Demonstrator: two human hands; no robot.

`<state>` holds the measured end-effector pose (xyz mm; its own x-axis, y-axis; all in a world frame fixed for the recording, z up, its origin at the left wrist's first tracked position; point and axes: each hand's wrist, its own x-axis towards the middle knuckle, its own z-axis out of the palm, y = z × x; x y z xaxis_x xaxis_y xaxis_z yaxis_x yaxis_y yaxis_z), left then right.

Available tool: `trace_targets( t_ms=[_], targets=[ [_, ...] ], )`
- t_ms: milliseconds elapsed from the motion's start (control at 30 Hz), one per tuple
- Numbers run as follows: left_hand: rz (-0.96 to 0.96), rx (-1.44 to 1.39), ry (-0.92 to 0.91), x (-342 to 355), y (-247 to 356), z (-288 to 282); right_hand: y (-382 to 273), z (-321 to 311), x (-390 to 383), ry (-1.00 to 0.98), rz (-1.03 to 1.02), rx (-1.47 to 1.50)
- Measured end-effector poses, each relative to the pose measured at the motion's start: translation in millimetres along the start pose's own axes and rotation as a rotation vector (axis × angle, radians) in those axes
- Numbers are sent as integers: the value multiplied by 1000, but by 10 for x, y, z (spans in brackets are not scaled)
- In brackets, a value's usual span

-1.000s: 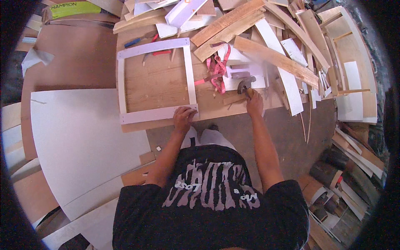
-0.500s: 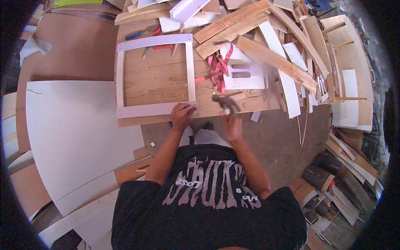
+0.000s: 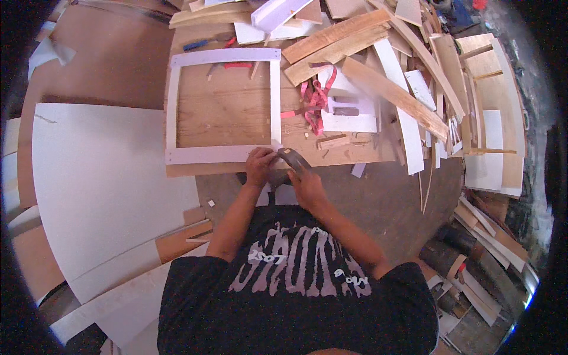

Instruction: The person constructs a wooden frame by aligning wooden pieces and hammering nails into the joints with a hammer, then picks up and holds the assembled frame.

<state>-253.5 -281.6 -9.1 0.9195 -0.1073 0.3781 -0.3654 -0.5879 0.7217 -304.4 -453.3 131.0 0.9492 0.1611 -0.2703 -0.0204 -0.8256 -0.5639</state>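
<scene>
A white square frame [image 3: 225,154] lies flat on a wooden board [image 3: 225,112]. My left hand [image 3: 260,165] presses down on the frame's near right corner, fingers curled. My right hand [image 3: 306,184] is just to the right of it and grips a hammer [image 3: 290,157]. The hammer's metal head sits over that same corner, right beside my left fingers.
A heap of wood strips and planks [image 3: 378,77] and a red strap [image 3: 316,97] lie to the right of the frame. A large white panel [image 3: 100,183] lies on the floor at left. More offcuts and a wooden frame [image 3: 491,118] are stacked at right.
My right hand picked the hammer up from the planks at right and carried it left to the frame's near right corner. My left hand stayed on the corner.
</scene>
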Motion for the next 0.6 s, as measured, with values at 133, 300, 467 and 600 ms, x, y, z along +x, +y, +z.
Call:
trace_targets(
  t_ms=[133,300,467,600],
  targets=[
    [9,15,-22,42,101,-54,84,96,-23,-54,-49,-49],
    [55,-9,-7,36,55,-71,9,78,-44,14,-30,55],
    [11,48,-68,54,70,-82,-28,52,15,-25,71,10],
    [27,-13,-37,28,37,-85,251,220,-101,-27,-87,-168]
  ],
)
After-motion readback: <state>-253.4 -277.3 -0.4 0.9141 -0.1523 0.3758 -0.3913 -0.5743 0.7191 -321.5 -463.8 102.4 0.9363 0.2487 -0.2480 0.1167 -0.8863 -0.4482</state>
